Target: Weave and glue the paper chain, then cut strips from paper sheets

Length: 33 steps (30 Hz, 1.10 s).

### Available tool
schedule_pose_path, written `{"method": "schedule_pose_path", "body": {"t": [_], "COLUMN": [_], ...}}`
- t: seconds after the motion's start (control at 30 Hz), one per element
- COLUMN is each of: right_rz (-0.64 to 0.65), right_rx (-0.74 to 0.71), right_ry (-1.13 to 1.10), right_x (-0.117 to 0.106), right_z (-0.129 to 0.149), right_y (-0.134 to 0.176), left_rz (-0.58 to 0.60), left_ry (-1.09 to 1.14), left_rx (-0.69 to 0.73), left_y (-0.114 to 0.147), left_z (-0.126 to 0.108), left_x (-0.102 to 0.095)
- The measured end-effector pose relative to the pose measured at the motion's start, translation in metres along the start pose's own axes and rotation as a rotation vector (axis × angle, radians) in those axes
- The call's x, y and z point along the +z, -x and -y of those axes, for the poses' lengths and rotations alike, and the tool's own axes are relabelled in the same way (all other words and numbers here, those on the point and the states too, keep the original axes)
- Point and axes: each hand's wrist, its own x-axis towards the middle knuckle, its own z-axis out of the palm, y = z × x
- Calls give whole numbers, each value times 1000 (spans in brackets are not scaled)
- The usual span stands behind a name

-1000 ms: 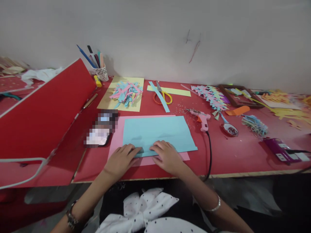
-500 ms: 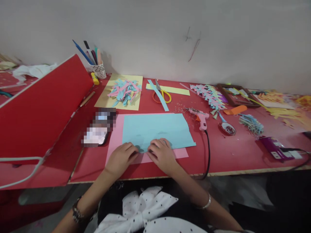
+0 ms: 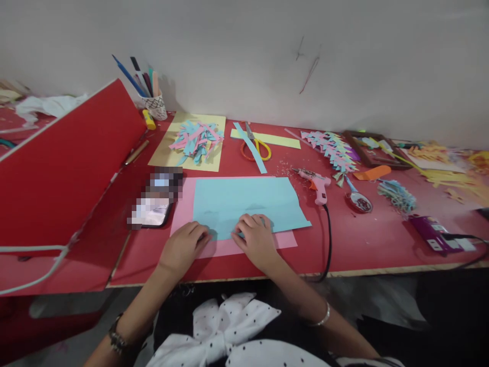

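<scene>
A light blue sheet of paper lies over a pink sheet, which shows at the left and along the near side. My left hand has its fingers curled at the blue sheet's near left corner, pinching the edge. With bent fingers, my right hand grips the same near edge around its middle. Both thumbs are partly hidden. The blue sheet's right edge is uneven, and a small tab juts out at its near right corner.
A pink glue gun with a black cord lies to the right. Behind are scissors, paper strips and a pile of cut paper pieces. A phone and a slanted red board are at the left.
My left hand has slid left along the blue sheet's near edge, widening the gap between the hands. My right hand stays at nearly the same place. The view has shifted slightly.
</scene>
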Motion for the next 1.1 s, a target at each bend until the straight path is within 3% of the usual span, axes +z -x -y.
{"method": "schedule_pose_path", "body": {"t": [0.17, 0.27, 0.4, 0.67, 0.9, 1.1], "right_rz": [15, 28, 35, 46, 46, -38], "right_rx": [11, 21, 23, 16, 30, 43], "right_ry": [14, 17, 25, 15, -18, -51], "right_x": [-1, -2, -2, -4, -3, -1], "right_z": [0, 1, 2, 2, 2, -6], "right_y": [-1, -2, -3, -2, -3, 4], "left_rz": [-7, -50, -5, 74, -51, -58], "left_ry": [-43, -203, -209, -164, -171, -175], "left_rx": [57, 196, 331, 204, 170, 126], "left_y": [7, 10, 10, 19, 24, 27], "left_z": [8, -7, -31, -39, -39, -35], "left_x": [-6, -6, -1, -1, -9, -13]}}
